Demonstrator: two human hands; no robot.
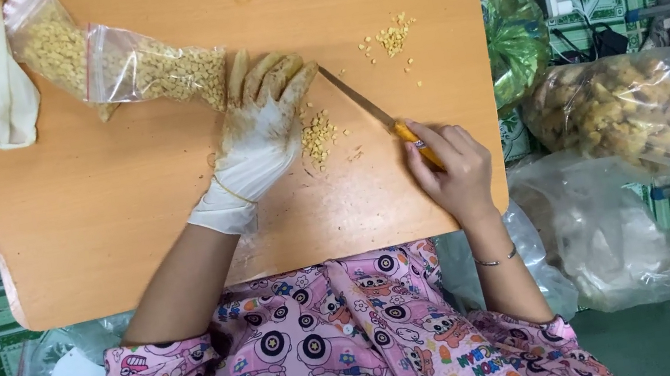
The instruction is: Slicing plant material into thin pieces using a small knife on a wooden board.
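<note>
Yellow bits [318, 136] just R of gloved L hand [265, 127]; R hand [451, 167] grips knife [383, 120].

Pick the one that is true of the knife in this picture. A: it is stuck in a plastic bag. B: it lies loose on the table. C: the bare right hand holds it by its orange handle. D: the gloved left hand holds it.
C: the bare right hand grips the orange handle of the knife, its blade tip reaching the gloved left hand.
</note>
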